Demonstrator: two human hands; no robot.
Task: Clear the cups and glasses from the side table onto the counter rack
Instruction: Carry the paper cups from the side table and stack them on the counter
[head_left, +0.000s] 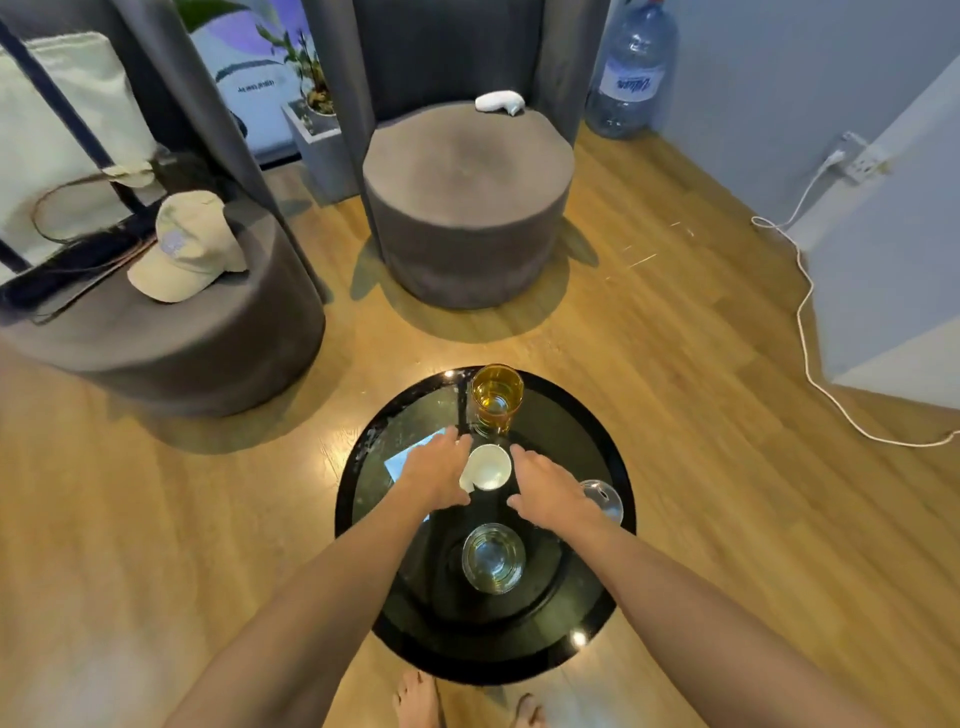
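Note:
A round black glass side table (597, 618) stands below me. On it sit an amber glass (496, 397) at the far edge, a small white cup (488, 467) in the middle, a clear glass (493, 558) nearer to me, and another clear glass (605, 499) at the right, partly hidden by my wrist. My left hand (436, 475) hovers just left of the white cup, fingers apart. My right hand (548, 486) hovers just right of it, also holding nothing. The counter rack is out of view.
Two grey round armchairs: one ahead (467, 208) with a white object (501, 101) on it, one at left (182, 332) bearing a beige cap (189, 247) and a tote bag. A water bottle (631, 73) and a white cable (810, 332) lie to the right. My bare feet (415, 701) are below the table.

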